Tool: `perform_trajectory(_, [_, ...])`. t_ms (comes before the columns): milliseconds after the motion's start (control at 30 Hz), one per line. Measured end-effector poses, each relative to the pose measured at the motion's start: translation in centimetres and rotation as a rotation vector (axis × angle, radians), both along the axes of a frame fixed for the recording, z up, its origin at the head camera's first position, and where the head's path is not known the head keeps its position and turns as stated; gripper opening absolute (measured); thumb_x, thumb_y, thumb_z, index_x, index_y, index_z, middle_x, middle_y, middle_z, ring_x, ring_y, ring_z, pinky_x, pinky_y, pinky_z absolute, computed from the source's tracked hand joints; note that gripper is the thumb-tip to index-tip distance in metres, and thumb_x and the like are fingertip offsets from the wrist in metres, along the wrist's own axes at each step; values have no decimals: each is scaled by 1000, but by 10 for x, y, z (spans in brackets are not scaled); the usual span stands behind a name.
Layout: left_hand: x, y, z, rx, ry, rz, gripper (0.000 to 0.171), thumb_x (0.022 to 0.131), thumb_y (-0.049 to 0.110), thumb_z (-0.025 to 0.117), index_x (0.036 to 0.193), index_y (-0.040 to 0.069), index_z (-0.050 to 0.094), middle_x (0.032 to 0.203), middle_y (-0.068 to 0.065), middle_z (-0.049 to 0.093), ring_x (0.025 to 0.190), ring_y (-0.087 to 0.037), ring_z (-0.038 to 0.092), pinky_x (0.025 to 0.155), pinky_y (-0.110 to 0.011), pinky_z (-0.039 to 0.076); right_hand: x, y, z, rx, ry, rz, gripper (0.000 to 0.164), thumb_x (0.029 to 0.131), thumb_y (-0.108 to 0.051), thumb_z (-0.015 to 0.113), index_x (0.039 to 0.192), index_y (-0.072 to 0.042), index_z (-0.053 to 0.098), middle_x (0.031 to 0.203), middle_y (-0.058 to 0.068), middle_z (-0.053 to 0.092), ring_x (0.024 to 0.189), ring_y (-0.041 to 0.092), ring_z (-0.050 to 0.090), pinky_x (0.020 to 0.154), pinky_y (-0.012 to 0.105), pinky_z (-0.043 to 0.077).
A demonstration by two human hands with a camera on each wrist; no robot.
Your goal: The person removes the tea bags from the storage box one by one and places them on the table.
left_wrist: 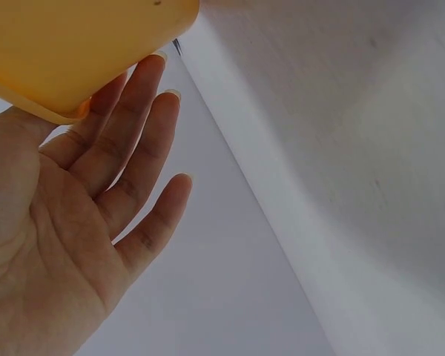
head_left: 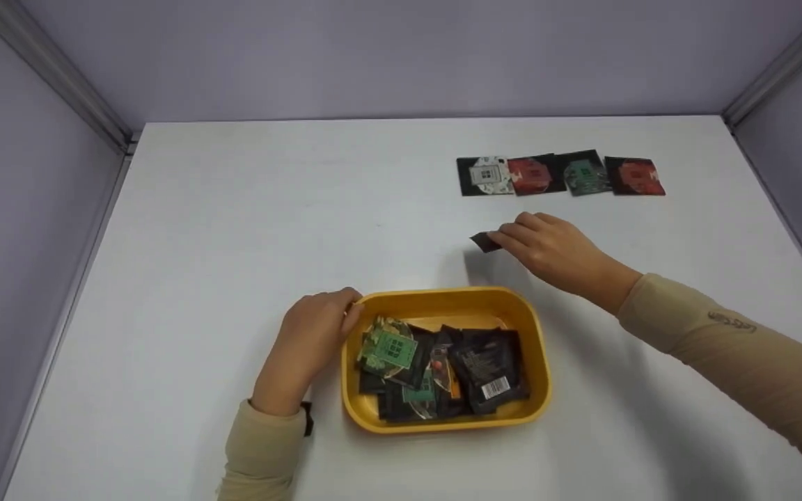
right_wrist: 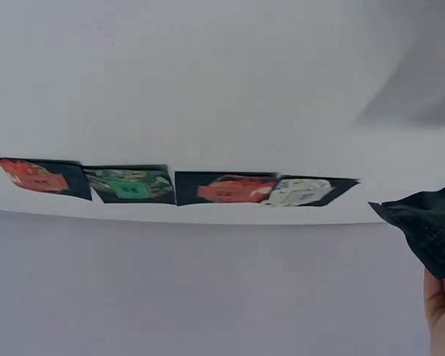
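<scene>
My right hand (head_left: 547,254) pinches a small black sachet (head_left: 484,242) above the table, beyond the bin's far right side. In the right wrist view this sachet (right_wrist: 426,226) is dark, and its front is mostly turned away. My left hand (head_left: 314,330) holds the far left corner of a yellow plastic bin (head_left: 436,305), thumb at the rim and fingers outside. Inside the bin lie several black sachets in a loose pile, among them a green-labelled sachet (head_left: 394,349) and a sachet with a barcode (head_left: 490,372) facing up.
Toward the back right, a row of sachets lies on the white table (head_left: 248,209): a white-patterned sachet (head_left: 488,175), a red one (head_left: 533,176), a green one (head_left: 585,174) and another red one (head_left: 636,177). Pale walls (head_left: 401,62) enclose the back and sides.
</scene>
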State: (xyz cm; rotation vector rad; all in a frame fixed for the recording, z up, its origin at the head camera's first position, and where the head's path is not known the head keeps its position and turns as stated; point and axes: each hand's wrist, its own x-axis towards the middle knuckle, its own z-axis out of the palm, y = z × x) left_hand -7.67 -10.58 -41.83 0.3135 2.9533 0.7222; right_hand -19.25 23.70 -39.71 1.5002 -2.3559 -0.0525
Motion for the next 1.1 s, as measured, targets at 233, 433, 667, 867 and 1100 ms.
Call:
perform_trajectory(233, [0, 0, 2, 10, -35, 11, 24, 103, 25, 56, 111, 7, 71, 102, -5, 72, 94, -25, 66, 91, -42, 50, -17, 0, -20, 63, -24, -104, 32, 84, 8, 73, 116, 5, 68, 103, 17, 69, 92, 31, 61, 85, 42, 55])
perform_trajectory(433, [1, 0, 3, 13, -40, 15, 23, 102, 24, 57, 111, 7, 71, 101, -5, 72, 92, -24, 66, 88, -42, 52, -30, -3, -32, 77, 12, -187, 23, 89, 2, 70, 112, 3, 71, 102, 16, 70, 92, 32, 62, 83, 44, 54])
perform_trajectory(667, [-1, 0, 1, 10, -42, 11, 21, 102, 23, 58, 110, 8, 71, 100, -4, 72, 89, -23, 66, 87, -41, 52, -38, -4, -46, -5, 44, -254, 21, 92, -9, 69, 110, 0, 73, 102, 15, 72, 90, 32, 65, 79, 46, 55])
perform_trajectory(867, [0, 0, 1, 11, -55, 18, 22, 102, 24, 57, 110, 8, 71, 99, -4, 72, 88, -22, 65, 87, -40, 52, -41, -5, -51, -15, -52, -338, 30, 93, -19, 70, 118, -3, 71, 110, 16, 70, 98, 34, 64, 86, 49, 54])
perform_trajectory(1100, [0, 0, 2, 15, -44, 18, 22, 102, 24, 58, 110, 8, 71, 99, -3, 72, 88, -21, 65, 87, -40, 52, -45, -4, -57, 82, -146, -429, 42, 97, -33, 64, 127, -3, 65, 123, 17, 63, 117, 36, 54, 101, 52, 44])
